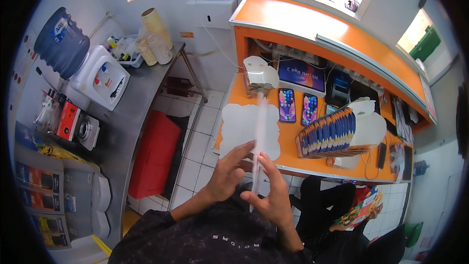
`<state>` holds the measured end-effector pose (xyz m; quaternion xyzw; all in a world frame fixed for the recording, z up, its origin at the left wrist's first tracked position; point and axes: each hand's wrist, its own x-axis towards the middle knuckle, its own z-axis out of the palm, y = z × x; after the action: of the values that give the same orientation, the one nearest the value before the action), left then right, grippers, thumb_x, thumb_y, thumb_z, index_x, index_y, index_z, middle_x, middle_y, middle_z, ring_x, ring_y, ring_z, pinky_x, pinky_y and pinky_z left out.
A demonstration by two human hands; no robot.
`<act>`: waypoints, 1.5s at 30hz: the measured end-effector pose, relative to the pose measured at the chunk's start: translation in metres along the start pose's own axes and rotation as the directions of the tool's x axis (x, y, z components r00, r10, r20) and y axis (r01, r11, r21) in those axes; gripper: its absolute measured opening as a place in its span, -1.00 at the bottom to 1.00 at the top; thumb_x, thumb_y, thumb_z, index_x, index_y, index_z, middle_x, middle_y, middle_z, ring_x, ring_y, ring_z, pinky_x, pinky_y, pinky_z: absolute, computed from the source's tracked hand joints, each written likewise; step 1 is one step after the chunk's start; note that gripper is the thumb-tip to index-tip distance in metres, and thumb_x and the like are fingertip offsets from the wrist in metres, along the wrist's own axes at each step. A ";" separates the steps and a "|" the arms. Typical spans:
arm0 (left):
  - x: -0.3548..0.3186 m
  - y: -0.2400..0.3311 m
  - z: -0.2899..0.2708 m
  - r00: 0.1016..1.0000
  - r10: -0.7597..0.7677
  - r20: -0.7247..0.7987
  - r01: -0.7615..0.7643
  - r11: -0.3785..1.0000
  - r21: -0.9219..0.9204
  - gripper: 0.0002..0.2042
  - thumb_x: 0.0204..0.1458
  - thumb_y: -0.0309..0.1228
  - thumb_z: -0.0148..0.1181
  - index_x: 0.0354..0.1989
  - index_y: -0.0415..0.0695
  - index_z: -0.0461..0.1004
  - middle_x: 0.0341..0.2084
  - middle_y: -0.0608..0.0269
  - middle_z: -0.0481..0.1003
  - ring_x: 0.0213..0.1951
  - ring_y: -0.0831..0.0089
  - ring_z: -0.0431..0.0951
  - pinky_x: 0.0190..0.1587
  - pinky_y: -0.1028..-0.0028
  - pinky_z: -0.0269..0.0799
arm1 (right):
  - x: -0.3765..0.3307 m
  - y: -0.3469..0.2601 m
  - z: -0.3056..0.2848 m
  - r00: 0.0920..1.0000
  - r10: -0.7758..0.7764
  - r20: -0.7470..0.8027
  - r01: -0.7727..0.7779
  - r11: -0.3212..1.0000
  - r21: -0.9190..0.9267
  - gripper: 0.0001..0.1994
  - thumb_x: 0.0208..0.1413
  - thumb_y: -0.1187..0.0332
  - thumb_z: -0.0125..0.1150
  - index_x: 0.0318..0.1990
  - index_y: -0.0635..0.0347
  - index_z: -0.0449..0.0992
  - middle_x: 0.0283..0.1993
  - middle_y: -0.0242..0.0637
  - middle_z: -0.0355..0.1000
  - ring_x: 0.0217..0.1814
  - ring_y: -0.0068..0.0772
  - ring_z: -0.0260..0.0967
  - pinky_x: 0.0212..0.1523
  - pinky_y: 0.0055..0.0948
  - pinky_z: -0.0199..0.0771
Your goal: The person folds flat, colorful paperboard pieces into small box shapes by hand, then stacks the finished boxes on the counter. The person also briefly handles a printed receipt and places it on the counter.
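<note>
A flat white cardboard box blank stands on edge between my hands, almost edge-on and blurred by motion. My right hand grips its lower part, the thumb on one side and the fingers on the other. My left hand has its fingers stretched out against the blank's left side, its thumb apart. Beyond them, more white blanks lie flat on the orange counter. To the right is a long row of nested, folded blue-patterned boxes. Another folded box group stands at the counter's back left.
Two lit phones and a tablet box are behind the blanks. On the left, a steel table carries a water dispenser. A red bin is below it. At lower right, another person's hand holds a colourful packet.
</note>
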<state>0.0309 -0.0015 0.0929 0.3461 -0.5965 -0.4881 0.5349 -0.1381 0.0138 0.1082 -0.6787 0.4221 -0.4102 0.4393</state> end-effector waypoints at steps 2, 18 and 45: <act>0.005 0.000 0.004 0.996 0.068 0.049 -0.081 0.944 0.319 -0.39 0.06 -0.21 0.25 0.27 -0.17 0.26 0.18 -0.03 0.27 0.06 0.12 0.44 0.02 0.26 0.42 | -0.004 -0.001 -0.003 0.988 0.144 -0.048 -0.129 0.964 0.234 -0.48 0.10 0.24 0.29 0.15 0.31 0.33 0.08 0.02 0.38 0.09 -0.18 0.40 0.08 -0.34 0.38; 0.018 -0.003 0.011 0.953 0.165 0.254 -0.300 0.644 0.704 -0.55 -0.15 -0.16 0.41 -0.02 0.05 0.55 0.01 0.40 0.49 0.21 0.34 0.32 0.28 0.09 -0.03 | -0.011 0.011 -0.038 0.978 0.208 0.010 -0.204 0.946 0.251 -0.73 0.24 0.44 0.06 0.06 0.32 0.43 -0.30 -0.43 0.42 -0.37 -0.68 0.28 -0.34 -0.64 0.34; 0.010 -0.018 0.011 0.875 0.451 0.174 -0.442 0.603 0.664 -0.83 -0.16 -0.37 0.39 -0.34 0.00 0.64 -0.29 0.55 0.57 -0.09 0.45 0.50 0.27 0.06 0.11 | -0.023 0.010 -0.008 0.917 0.320 -0.236 -0.232 0.913 0.336 -0.82 0.12 0.52 0.25 -0.12 0.25 0.53 -0.41 -0.32 0.48 -0.48 -0.67 0.31 -0.49 -0.58 0.31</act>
<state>0.0163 -0.0134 0.0789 0.3613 -0.7975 -0.0812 0.4762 -0.1551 0.0304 0.0966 -0.4699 0.5061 -0.4965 0.5259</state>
